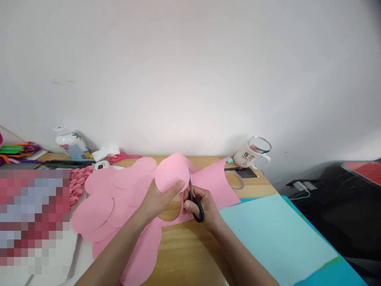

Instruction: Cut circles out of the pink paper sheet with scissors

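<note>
My left hand pinches a rounded piece of pink paper, its thumb lying across the front. Black-handled scissors are gripped in my right hand, with the blades pointing up at the right edge of that rounded piece. Behind and to the right stretches the rest of the pink sheet, with a curved cut-out edge at its far right and a round hole below my hands. Several pink paper circles lie overlapping to the left, partly covered by my left forearm.
Pale blue paper lies at the right. A white mug and a tape roll stand behind it. Pink scissors, a white bottle and colourful craft sticks line the back left. The table meets a wall.
</note>
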`<state>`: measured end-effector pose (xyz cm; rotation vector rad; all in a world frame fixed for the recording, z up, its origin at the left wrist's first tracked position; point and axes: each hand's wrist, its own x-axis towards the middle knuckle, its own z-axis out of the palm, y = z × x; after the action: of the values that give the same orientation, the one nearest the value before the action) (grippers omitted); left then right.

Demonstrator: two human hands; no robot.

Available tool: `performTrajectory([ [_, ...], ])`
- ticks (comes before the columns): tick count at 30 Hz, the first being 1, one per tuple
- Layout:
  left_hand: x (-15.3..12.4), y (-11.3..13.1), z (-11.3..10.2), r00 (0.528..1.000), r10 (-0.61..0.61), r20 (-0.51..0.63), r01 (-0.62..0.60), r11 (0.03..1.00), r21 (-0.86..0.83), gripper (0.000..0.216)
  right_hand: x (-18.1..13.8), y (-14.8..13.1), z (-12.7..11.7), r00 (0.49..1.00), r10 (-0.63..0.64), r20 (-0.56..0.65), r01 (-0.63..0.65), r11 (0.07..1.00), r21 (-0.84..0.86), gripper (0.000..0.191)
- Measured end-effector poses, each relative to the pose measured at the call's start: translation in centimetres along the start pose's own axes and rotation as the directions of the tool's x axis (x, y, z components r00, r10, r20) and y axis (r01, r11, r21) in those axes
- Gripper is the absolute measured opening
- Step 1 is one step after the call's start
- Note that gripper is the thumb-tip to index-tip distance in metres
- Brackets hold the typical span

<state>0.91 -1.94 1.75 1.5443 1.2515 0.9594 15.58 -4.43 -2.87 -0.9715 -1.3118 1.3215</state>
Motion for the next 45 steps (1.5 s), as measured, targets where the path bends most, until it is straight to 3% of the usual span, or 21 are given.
performTrajectory([
  [8, -0.5, 1.1, 0.0, 0.994, -0.079, 0.078, 0.080, 0.997, -0.007, 0.032, 0.2, 0.2, -0.5, 0.997, -0.016, -0.070, 0.018, 0.999, 0.028, 0.031],
  [12, -0.5, 1.5, -0.2, 0.987, -0.057, 0.152, 0.062, 0.998, -0.031, 0.031, 0.2, -0.1, -0.5, 0.998, -0.024, -0.053, 0.026, 0.999, 0.023, 0.034],
  [18, -0.3, 1.1, -0.3, 0.985, -0.013, 0.172, 0.031, 0.994, -0.102, 0.038, 0.1, -0.3, -0.4, 0.999, -0.036, -0.032, 0.036, 0.999, -0.008, 0.036],
  [26, -0.2, 1.2, -0.5, 0.984, 0.011, 0.178, 0.007, 0.995, -0.100, 0.035, 0.1, -0.3, -0.4, 0.999, -0.033, -0.028, 0.032, 0.999, -0.033, 0.034],
  [31, -0.2, 0.6, -0.5, 0.991, 0.064, 0.119, -0.056, 0.996, -0.072, 0.029, 0.0, -0.2, -0.4, 0.999, -0.013, -0.031, 0.012, 1.000, -0.029, 0.029],
  [39, -0.1, 0.3, -0.7, 0.997, -0.002, 0.083, 0.002, 1.000, 0.001, 0.036, 0.1, -0.2, -0.4, 0.998, 0.015, -0.061, -0.016, 1.000, -0.019, 0.027],
  [45, 0.0, 0.0, -0.7, 0.997, 0.024, 0.073, -0.025, 1.000, 0.010, 0.035, 0.1, -0.3, -0.3, 0.998, 0.010, -0.056, -0.011, 1.000, -0.013, 0.026],
])
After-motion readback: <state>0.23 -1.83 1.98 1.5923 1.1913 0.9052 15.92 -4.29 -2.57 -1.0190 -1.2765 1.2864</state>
